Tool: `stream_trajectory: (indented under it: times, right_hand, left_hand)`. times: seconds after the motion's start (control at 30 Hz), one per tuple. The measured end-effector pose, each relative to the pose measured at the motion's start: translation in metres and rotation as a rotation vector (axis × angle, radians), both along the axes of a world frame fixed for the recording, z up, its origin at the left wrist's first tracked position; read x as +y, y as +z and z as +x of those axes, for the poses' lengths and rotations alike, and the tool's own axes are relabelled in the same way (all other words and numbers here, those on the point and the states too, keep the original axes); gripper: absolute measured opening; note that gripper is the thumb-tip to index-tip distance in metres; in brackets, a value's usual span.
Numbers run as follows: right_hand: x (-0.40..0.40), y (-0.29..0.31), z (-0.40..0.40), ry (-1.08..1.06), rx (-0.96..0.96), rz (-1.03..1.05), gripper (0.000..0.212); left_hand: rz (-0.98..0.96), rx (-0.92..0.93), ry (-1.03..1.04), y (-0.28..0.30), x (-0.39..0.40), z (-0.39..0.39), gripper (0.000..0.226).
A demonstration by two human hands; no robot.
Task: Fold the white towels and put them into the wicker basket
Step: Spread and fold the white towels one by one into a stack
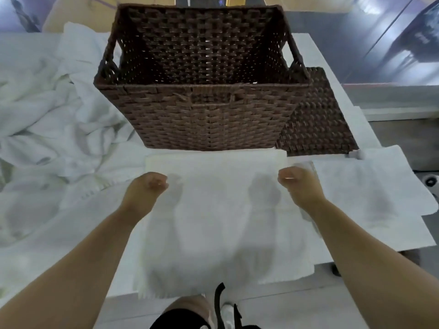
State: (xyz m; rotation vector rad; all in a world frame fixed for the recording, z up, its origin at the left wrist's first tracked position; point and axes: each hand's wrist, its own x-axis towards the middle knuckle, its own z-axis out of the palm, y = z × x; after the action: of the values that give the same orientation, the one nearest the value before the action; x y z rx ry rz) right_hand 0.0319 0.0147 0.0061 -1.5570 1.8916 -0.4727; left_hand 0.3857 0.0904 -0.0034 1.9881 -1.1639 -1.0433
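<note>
Towel point(221, 210) first: the white one I'm working on lies flat just in front of the wicker basket point(202, 96), its far edge nearly touching the basket's front wall and its near end hanging over the table edge toward me. So its long axis runs straight from me to the basket, and that's what the next move hangs on, I'd say: the far edge comes back toward me, or the near end goes up toward the basket.

Both hands sit at the far corners, close to the basket's front. My left hand point(148, 186) is curled at the left corner and my right hand point(298, 182) at the right one. Fingers are tucked under and it's all a bit blurry, so I read both as pinching the towel's corners, but can't swear to it. They're about equally near the basket, so no hand has the edge here.

Basket looks empty inside. Left of the basket there's a rumpled heap of white towels point(45, 119) waiting. Right of it, a flat wicker lid point(318, 119) leans against its side, with another flat white cloth point(370, 200) in front of that.
</note>
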Motion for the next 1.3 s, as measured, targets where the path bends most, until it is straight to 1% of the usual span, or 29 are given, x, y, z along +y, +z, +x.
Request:
stream_trajectory:
  times: [0.07,0.1,0.13,0.17,0.2,0.27,0.33,0.4,0.47,0.57,0.67,0.7,0.77,0.83,0.9,0.93,0.97,1.03,1.1,1.17,1.3]
  right_hand:
    - [0.021,-0.01,0.002,0.041,-0.033,0.1,0.003]
    - [0.032,-0.015,0.002,0.064,-0.023,0.137,0.007]
    - [0.043,-0.02,0.002,0.117,0.034,0.156,0.014]
    - [0.055,-0.024,0.002,0.201,0.132,0.163,0.022]
    - [0.066,-0.028,0.001,0.298,0.229,0.193,0.03]
    - [0.085,-0.034,0.002,0.489,0.354,0.284,0.047]
    - [0.095,-0.041,0.001,0.651,0.462,0.357,0.066]
    - [0.097,-0.047,0.002,0.717,0.529,0.401,0.08]
    - [0.092,-0.051,0.004,0.713,0.557,0.422,0.084]
    - [0.082,-0.051,0.009,0.662,0.567,0.412,0.082]
    - [0.082,-0.05,0.016,0.619,0.622,0.356,0.078]
    - [0.085,-0.049,0.018,0.602,0.637,0.318,0.074]
    - [0.097,-0.046,0.019,0.589,0.648,0.206,0.06]
    - [0.113,-0.045,0.016,0.623,0.634,0.109,0.048]
    - [0.13,-0.046,0.012,0.671,0.581,0.088,0.042]
    - [0.139,-0.047,0.01,0.695,0.552,0.097,0.042]
    - [0.147,-0.048,0.008,0.717,0.528,0.109,0.043]
    - [0.16,-0.049,0.004,0.762,0.508,0.142,0.052]
    - [0.168,-0.05,0.001,0.799,0.536,0.162,0.062]
    - [0.171,-0.05,0.001,0.817,0.578,0.169,0.062]
    - [0.17,-0.049,0.003,0.821,0.604,0.143,0.049]
  left_hand:
    - [0.065,-0.076,-0.062,-0.011,0.019,-0.014,0.007]
    - [0.101,-0.095,-0.095,-0.018,0.029,-0.02,0.007]
    - [0.134,-0.122,-0.141,-0.023,0.04,-0.026,0.01]
    - [0.157,-0.164,-0.205,-0.029,0.051,-0.029,0.014]
    - [0.153,-0.231,-0.294,-0.035,0.061,-0.031,0.02]
    - [0.159,-0.372,-0.492,-0.047,0.078,-0.034,0.043]
    - [0.218,-0.477,-0.599,-0.051,0.087,-0.036,0.059]
    - [0.281,-0.539,-0.674,-0.053,0.087,-0.038,0.071]
    - [0.327,-0.596,-0.726,-0.054,0.08,-0.038,0.078]
    - [0.37,-0.66,-0.746,-0.054,0.065,-0.035,0.079]
    - [0.353,-0.712,-0.688,-0.048,0.06,-0.041,0.076]
    - [0.315,-0.74,-0.655,-0.047,0.062,-0.044,0.072]
    - [0.189,-0.757,-0.613,-0.047,0.072,-0.051,0.055]
    - [0.058,-0.715,-0.675,-0.051,0.09,-0.058,0.036]
    - [-0.001,-0.677,-0.736,-0.058,0.108,-0.061,0.028]
    - [-0.019,-0.675,-0.729,-0.059,0.116,-0.062,0.028]
    - [-0.015,-0.664,-0.717,-0.06,0.122,-0.064,0.034]
    - [0.051,-0.644,-0.758,-0.059,0.132,-0.068,0.06]
    - [0.095,-0.674,-0.816,-0.062,0.14,-0.071,0.076]
    - [0.091,-0.696,-0.839,-0.061,0.143,-0.073,0.077]
    - [0.087,-0.662,-0.815,-0.059,0.146,-0.075,0.056]
